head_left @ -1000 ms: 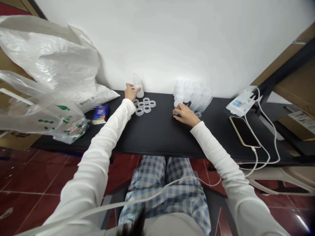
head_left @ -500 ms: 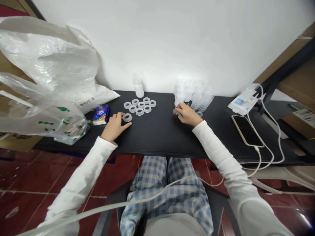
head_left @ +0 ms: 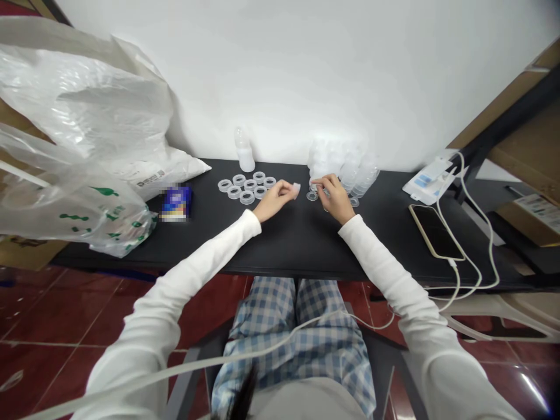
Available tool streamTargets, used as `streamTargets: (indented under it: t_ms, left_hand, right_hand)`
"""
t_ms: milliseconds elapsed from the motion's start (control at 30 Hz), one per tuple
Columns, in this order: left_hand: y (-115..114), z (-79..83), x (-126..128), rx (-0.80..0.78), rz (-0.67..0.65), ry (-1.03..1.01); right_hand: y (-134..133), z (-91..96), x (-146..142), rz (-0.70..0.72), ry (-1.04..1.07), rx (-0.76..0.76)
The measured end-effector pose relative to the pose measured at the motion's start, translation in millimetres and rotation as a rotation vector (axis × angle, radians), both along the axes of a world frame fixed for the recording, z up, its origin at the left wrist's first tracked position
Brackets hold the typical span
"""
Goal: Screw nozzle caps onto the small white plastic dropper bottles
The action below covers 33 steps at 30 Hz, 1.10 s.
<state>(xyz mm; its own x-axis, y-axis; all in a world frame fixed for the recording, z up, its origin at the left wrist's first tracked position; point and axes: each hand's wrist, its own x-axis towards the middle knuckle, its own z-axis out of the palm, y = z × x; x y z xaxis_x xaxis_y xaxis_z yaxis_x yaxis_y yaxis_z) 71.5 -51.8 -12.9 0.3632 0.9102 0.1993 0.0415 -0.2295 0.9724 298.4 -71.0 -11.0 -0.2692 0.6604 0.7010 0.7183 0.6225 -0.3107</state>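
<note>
My left hand is closed, pinching a translucent plastic bottle ring tilted on its edge above the table. To its left sits a group of similar rings lying flat. My right hand is closed in a pinch, with what looks like a thin clear disc at its fingertips. Clear flat discs lie on the table beside and below that hand. Just behind it stand several translucent bottles in a cluster, partly hidden by the hand. One capped bottle stands apart near the wall.
Large plastic bags fill the left end of the black table, with a blue packet beside them. At the right lie a phone on a white cable and a white power strip. A white wall rises behind.
My left hand has picked up the nearest ring and carried it right, toward my right hand. My right hand has lifted slightly, with a thin disc seemingly in its fingertips.
</note>
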Motion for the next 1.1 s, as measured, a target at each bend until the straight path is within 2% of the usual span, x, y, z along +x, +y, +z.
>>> streamTargets:
  t_ms: [67,133,300,467,600,767,933,1100]
  left_hand:
    - [20,-3.4,14,-0.199,0.055,-0.244]
    - [30,-7.2,23,-0.333,0.055,-0.398]
    - [25,-11.9,26,-0.472,0.048,-0.460]
    - [14,-9.2,22,-0.432,0.002,-0.451]
    - [9,-9.2,24,-0.319,-0.050,-0.390]
    - [4,-10.1,24,-0.190,-0.127,-0.308]
    - [6,-16.8,26,-0.089,-0.125,-0.244]
    - [9,-25.0,31,-0.031,-0.079,-0.236]
  right_hand:
    - [0,-0.9,-2,-0.027,0.097,0.022]
    - [-1,-1.8,-5,-0.034,0.168,0.030]
    - [-5,-4.7,-18,0.037,0.334,-0.060]
    - [-7,-12.7,-28,0.122,0.505,-0.249]
    - [-6,-17.1,-29,0.100,0.562,-0.296]
    - [-5,-17.8,-27,0.002,0.555,-0.224]
    - [-4,-15.8,-25,-0.115,0.447,-0.115]
    - [-1,-17.3,-23,-0.070,0.309,-0.012]
